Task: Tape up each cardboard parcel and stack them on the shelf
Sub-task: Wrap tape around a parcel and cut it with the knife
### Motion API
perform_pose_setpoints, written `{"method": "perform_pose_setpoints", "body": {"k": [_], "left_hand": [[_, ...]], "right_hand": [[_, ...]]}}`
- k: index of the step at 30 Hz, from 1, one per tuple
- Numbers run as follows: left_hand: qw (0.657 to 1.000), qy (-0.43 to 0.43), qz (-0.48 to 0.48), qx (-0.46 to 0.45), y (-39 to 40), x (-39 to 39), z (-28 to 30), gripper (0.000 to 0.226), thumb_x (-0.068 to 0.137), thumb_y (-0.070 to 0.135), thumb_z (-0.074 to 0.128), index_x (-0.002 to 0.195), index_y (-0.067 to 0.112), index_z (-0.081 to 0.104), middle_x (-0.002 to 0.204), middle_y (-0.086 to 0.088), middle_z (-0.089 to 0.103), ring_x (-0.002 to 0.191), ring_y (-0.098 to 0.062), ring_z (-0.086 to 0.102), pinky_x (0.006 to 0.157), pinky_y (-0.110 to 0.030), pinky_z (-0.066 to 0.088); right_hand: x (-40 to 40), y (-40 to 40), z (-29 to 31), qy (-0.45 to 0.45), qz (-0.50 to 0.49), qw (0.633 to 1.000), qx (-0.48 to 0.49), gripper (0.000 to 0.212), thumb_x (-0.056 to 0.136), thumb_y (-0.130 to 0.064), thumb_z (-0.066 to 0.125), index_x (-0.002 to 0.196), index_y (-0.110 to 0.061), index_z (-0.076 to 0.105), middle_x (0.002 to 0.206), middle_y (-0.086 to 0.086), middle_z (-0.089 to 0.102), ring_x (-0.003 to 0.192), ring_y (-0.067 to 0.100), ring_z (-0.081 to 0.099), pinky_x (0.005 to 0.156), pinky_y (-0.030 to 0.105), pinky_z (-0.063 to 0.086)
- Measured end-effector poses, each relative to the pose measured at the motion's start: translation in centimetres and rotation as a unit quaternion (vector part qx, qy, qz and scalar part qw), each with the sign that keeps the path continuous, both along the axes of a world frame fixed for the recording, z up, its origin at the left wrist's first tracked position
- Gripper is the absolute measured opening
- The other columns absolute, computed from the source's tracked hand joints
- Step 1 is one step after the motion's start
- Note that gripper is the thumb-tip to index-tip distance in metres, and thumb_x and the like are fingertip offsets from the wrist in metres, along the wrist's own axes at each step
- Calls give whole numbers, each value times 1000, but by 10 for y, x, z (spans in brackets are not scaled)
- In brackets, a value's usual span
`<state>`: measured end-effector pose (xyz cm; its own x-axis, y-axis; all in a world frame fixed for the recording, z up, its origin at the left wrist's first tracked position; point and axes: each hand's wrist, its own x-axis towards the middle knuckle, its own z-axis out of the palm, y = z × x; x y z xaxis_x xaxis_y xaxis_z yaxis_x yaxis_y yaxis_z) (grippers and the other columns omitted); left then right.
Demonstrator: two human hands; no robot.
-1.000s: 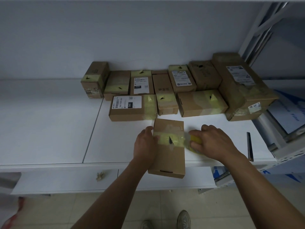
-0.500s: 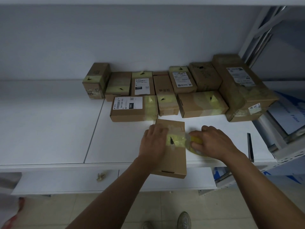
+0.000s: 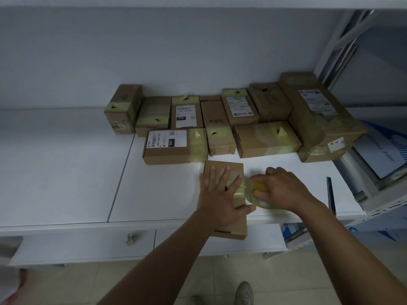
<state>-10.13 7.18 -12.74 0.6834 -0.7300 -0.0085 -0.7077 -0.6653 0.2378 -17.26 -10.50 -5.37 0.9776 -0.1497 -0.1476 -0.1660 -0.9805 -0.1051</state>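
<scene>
Taping is under way: the left hand point(image 3: 218, 201), fingers spread flat, presses yellow tape onto the parcel point(image 3: 226, 219) overhanging the shelf point(image 3: 66, 183) front edge, while the right hand point(image 3: 284, 190) grips the tape roll point(image 3: 259, 195) just beside it. Next, I judge, the strip needs tearing free and the parcel sliding back to the taped boxes point(image 3: 220, 126) by the wall.

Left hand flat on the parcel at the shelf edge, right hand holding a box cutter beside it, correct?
Not quite. The head view shows the right hand gripping a yellowish tape roll, not a box cutter. The left hand does lie flat on the parcel at the shelf edge.
</scene>
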Motion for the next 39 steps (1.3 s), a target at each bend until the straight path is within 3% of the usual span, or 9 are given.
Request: {"method": "perform_pose_setpoints", "body": {"k": [3, 6, 10, 17, 21, 26, 32, 35, 39], "left_hand": [[995, 60, 27, 76, -4, 2, 8, 98, 73, 91, 35, 154, 49, -1, 164, 11, -22, 148, -32, -29, 104, -74, -18], [992, 91, 37, 74, -5, 2, 14, 93, 79, 79, 46, 153, 51, -4, 164, 12, -21, 149, -31, -27, 107, -76, 0], [993, 99, 49, 40, -2, 0, 18, 90, 82, 73, 46, 153, 48, -2, 165, 11, -19, 150, -30, -25, 110, -72, 2], [990, 123, 65, -31, 17, 11, 23, 100, 65, 78, 16, 156, 42, -10, 165, 6, -20, 149, -32, -26, 114, -64, -13], [978, 180, 54, -94, 27, 17, 19, 94, 75, 69, 23, 156, 39, -14, 164, 4, -24, 147, -30, -30, 117, -52, -17], [959, 238, 52, -146, 37, 21, 28, 90, 75, 66, 20, 154, 43, -15, 164, 6, -25, 148, -23, -30, 118, -58, -14], [913, 257, 7, -315, 68, 35, 15, 67, 94, 53, 16, 155, 37, -7, 166, 11, -12, 152, -10, -14, 123, -58, 2], [900, 267, 12, -344, 74, 34, 23, 59, 100, 43, 18, 155, 37, -2, 167, 12, -4, 153, -9, -6, 125, -52, 5], [877, 301, 37, -372, 79, 32, 30, 55, 106, 34, 22, 159, 17, 16, 166, 0, 19, 153, -17, 15, 124, -52, 15]], "right_hand": [[-1, 0, 1, 7, -3, 1000, -10, 45, 91, -52, 50, 135, -43, 52, 113, 1, 55, 104, 21, 49, 84, 33, 42], [-1, 1, 1, 12, 0, 1000, -8, 46, 92, -53, 50, 137, -44, 49, 119, 0, 54, 109, 21, 48, 86, 31, 41], [0, -1, 5, 3, -9, 999, 48, 43, 91, -48, 56, 133, -44, 53, 105, -7, 49, 101, 16, 48, 75, 27, 37], [6, 0, 14, -47, 4, 982, 185, 35, 93, -44, 60, 128, -48, 56, 88, -12, 44, 86, 2, 47, 72, 23, 36], [14, 8, 33, -46, 14, 974, 222, 34, 88, -49, 66, 119, -55, 53, 99, -12, 50, 96, 8, 51, 82, 25, 41], [14, 4, 52, -41, 21, 963, 264, 72, 76, -49, 79, 137, -51, 42, 134, -19, 44, 122, 4, 43, 98, 26, 37], [11, 21, 35, -134, -64, 865, 479, 65, 72, -37, 81, 125, -49, 46, 127, -17, 53, 115, 5, 55, 83, 22, 52], [23, 42, 25, -174, -93, 857, 476, 41, 84, -22, 77, 109, -39, 50, 110, -14, 59, 104, 7, 59, 75, 19, 51], [34, 71, 17, -240, -162, 790, 541, 52, 86, -19, 75, 121, -41, 45, 114, -16, 55, 106, 5, 56, 80, 25, 50]]}}
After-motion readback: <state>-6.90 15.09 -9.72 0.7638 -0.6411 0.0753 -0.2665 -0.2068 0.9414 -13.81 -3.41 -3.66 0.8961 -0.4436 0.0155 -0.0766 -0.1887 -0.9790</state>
